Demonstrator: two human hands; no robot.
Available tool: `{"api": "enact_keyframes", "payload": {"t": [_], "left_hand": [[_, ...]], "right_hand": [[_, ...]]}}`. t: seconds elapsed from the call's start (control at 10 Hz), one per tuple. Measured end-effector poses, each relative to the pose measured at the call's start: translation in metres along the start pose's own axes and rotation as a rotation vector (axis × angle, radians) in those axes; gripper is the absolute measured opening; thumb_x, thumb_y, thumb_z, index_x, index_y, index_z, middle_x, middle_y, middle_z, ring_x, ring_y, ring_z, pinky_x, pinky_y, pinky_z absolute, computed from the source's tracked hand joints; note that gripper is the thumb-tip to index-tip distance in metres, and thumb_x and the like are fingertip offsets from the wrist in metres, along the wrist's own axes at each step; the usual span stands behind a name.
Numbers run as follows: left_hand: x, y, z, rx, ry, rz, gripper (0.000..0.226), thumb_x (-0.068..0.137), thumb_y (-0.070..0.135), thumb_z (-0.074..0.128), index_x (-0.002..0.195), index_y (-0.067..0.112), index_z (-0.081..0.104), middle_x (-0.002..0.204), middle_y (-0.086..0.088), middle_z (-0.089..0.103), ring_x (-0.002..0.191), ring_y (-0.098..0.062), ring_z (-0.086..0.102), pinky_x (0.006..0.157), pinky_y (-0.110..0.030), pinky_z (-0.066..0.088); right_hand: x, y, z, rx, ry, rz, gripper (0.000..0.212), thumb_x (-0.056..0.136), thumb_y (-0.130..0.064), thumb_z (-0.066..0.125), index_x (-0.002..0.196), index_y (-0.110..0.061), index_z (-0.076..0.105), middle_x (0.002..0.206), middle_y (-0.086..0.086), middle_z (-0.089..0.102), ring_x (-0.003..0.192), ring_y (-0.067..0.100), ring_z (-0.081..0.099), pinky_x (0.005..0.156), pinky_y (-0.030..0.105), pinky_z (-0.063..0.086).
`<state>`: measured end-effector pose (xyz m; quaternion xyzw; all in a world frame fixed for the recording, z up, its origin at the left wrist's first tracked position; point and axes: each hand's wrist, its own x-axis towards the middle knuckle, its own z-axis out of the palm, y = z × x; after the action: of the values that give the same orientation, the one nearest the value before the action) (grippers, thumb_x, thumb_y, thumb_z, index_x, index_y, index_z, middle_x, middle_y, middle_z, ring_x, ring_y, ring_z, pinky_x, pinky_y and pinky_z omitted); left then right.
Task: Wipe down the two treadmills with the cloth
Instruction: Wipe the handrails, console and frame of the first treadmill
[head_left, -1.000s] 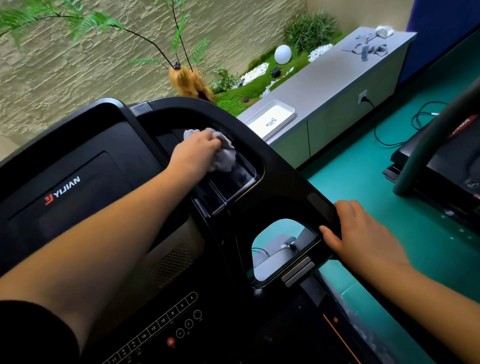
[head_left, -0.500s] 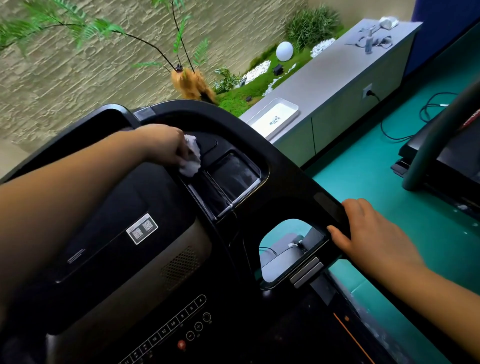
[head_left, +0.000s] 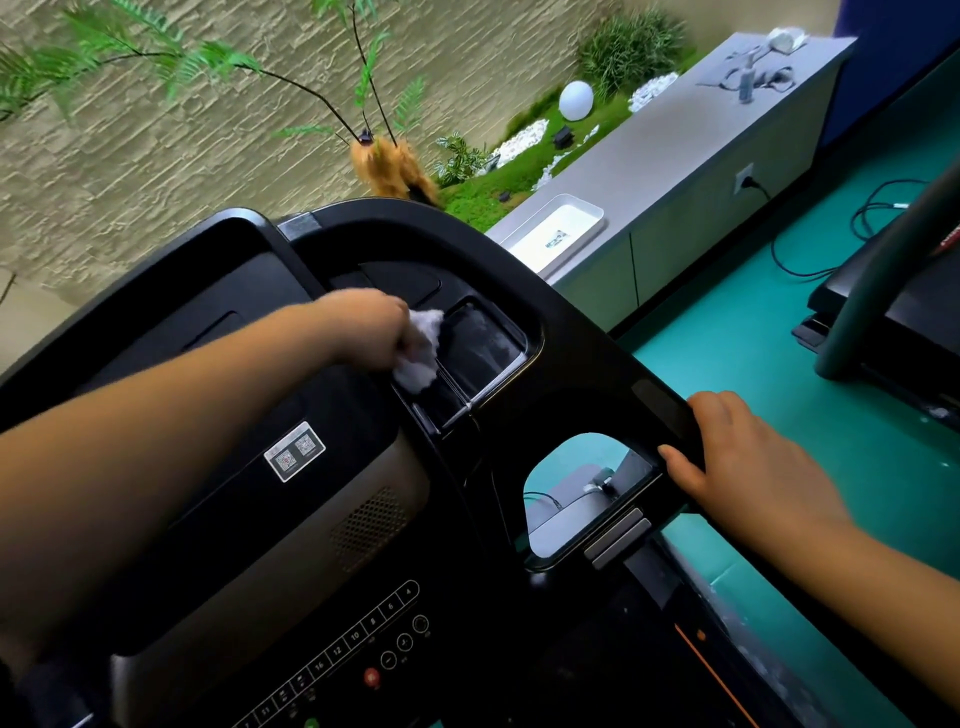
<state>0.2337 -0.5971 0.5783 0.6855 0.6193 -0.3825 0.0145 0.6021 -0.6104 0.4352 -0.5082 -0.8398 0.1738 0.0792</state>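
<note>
The left hand (head_left: 363, 327) is reaching across the glossy black plastic treadmill console (head_left: 218, 364). Its fingers are curling round the small white crumpled cloth (head_left: 420, 349) and pressing it onto the near-left edge of the recessed black tray pocket (head_left: 485, 345).

The cloth is looking light, soft and limp, w/ no shape of its own. It's prob. best held bunched as here, a wad poking out below the fingers to do the rubbing. A loose pinch would be letting it drag free. The console is hard and slick, so the cloth should be sliding easily.

The pocket is showing raised lips and tight corners, so the wad is needing fingertip pressure there, not a flat sweep. Pale streaks seem to be lying on the pocket floor, tho glare is making that hard to call. The curved black rim beyond the pocket is limiting any far stroke, while the near side is offering more room.

Further right, the right hand (head_left: 748, 467) is gripping the black side handrail (head_left: 670, 415), fingers over, thumb at the inner edge, bracing.

Past the teal floor (head_left: 727, 338), the 2nd black treadmill (head_left: 914, 312) is standing well apart w/ its grey-green upright post (head_left: 878, 280), not yet touched. Loose black cables (head_left: 857, 218) are lying on the floor nearby, a snag risk when crossing.
</note>
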Motion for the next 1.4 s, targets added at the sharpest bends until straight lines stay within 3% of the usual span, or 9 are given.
{"api": "enact_keyframes", "payload": {"t": [0.2, 0.4, 0.6, 0.7, 0.8, 1.0, 1.1, 1.2, 1.4], "left_hand": [[-0.004, 0.026, 0.011, -0.064, 0.052, -0.019, 0.027, 0.082, 0.036, 0.061, 0.107, 0.044, 0.064, 0.111, 0.003, 0.060, 0.108, -0.024, 0.057, 0.082, -0.034, 0.050], [-0.005, -0.009, 0.027, -0.248, 0.563, -0.361, 0.044, 0.070, 0.009, 0.071, 0.112, 0.016, 0.058, 0.103, -0.016, 0.054, 0.098, -0.038, 0.050, 0.079, -0.047, 0.048], [0.026, 0.024, 0.038, -0.549, 0.757, -0.532, 0.019, 0.084, 0.017, 0.059, 0.102, 0.012, 0.065, 0.110, -0.009, 0.054, 0.103, -0.025, 0.052, 0.082, -0.030, 0.041], [0.043, 0.054, 0.032, -0.533, 0.790, -0.341, 0.026, 0.089, 0.016, 0.056, 0.113, 0.013, 0.064, 0.115, -0.001, 0.056, 0.110, -0.005, 0.051, 0.087, -0.017, 0.040], [0.047, 0.076, 0.022, -0.438, 0.742, -0.156, 0.024, 0.086, 0.011, 0.060, 0.109, 0.015, 0.065, 0.123, -0.009, 0.053, 0.113, -0.025, 0.048, 0.088, -0.027, 0.039], [0.044, 0.025, 0.018, -0.423, 0.697, -0.298, 0.028, 0.078, 0.012, 0.068, 0.106, 0.018, 0.069, 0.119, -0.005, 0.057, 0.114, -0.025, 0.051, 0.082, -0.034, 0.045], [0.054, 0.037, 0.012, -0.415, 0.627, -0.288, 0.025, 0.078, 0.011, 0.068, 0.102, 0.009, 0.070, 0.112, -0.013, 0.057, 0.108, -0.030, 0.053, 0.082, -0.033, 0.043], [0.060, 0.064, 0.013, -0.403, 0.625, -0.184, 0.027, 0.065, 0.021, 0.077, 0.090, 0.013, 0.069, 0.098, -0.010, 0.055, 0.098, -0.031, 0.050, 0.069, -0.041, 0.049], [0.046, 0.031, 0.025, -0.267, 0.676, -0.126, 0.027, 0.081, 0.027, 0.066, 0.108, 0.027, 0.069, 0.119, -0.002, 0.057, 0.114, -0.029, 0.047, 0.078, -0.041, 0.050]], "right_hand": [[0.000, 0.000, -0.001, -0.002, -0.002, 0.002, 0.037, 0.089, -0.053, 0.048, 0.105, -0.021, 0.039, 0.101, 0.001, 0.044, 0.087, 0.029, 0.056, 0.060, 0.035, 0.038], [0.000, 0.000, 0.000, -0.011, 0.005, -0.003, 0.038, 0.089, -0.053, 0.048, 0.106, -0.021, 0.039, 0.100, 0.002, 0.044, 0.087, 0.030, 0.056, 0.060, 0.034, 0.036], [0.000, 0.000, 0.001, -0.014, 0.013, -0.005, 0.036, 0.089, -0.052, 0.048, 0.104, -0.021, 0.038, 0.099, 0.001, 0.044, 0.084, 0.029, 0.056, 0.058, 0.034, 0.036], [0.000, -0.001, 0.000, -0.023, 0.013, 0.001, 0.036, 0.090, -0.053, 0.048, 0.105, -0.021, 0.037, 0.100, 0.000, 0.043, 0.084, 0.029, 0.056, 0.059, 0.034, 0.035], [0.000, -0.001, -0.001, -0.028, 0.009, 0.007, 0.037, 0.090, -0.052, 0.048, 0.106, -0.021, 0.038, 0.101, 0.001, 0.044, 0.085, 0.029, 0.056, 0.059, 0.034, 0.034], [0.000, -0.002, -0.001, -0.021, -0.004, 0.008, 0.038, 0.091, -0.052, 0.047, 0.110, -0.020, 0.038, 0.105, 0.002, 0.044, 0.088, 0.030, 0.056, 0.062, 0.035, 0.038], [-0.001, -0.001, -0.002, -0.029, 0.005, -0.001, 0.038, 0.091, -0.053, 0.046, 0.109, -0.020, 0.038, 0.104, 0.002, 0.045, 0.088, 0.029, 0.056, 0.061, 0.034, 0.037], [-0.001, -0.002, -0.002, -0.022, -0.005, 0.002, 0.038, 0.091, -0.052, 0.046, 0.109, -0.020, 0.038, 0.104, 0.001, 0.044, 0.087, 0.029, 0.055, 0.061, 0.034, 0.036], [0.000, -0.001, -0.001, -0.020, -0.013, 0.003, 0.037, 0.091, -0.053, 0.045, 0.107, -0.020, 0.037, 0.102, 0.001, 0.043, 0.085, 0.029, 0.054, 0.061, 0.035, 0.038]]}}
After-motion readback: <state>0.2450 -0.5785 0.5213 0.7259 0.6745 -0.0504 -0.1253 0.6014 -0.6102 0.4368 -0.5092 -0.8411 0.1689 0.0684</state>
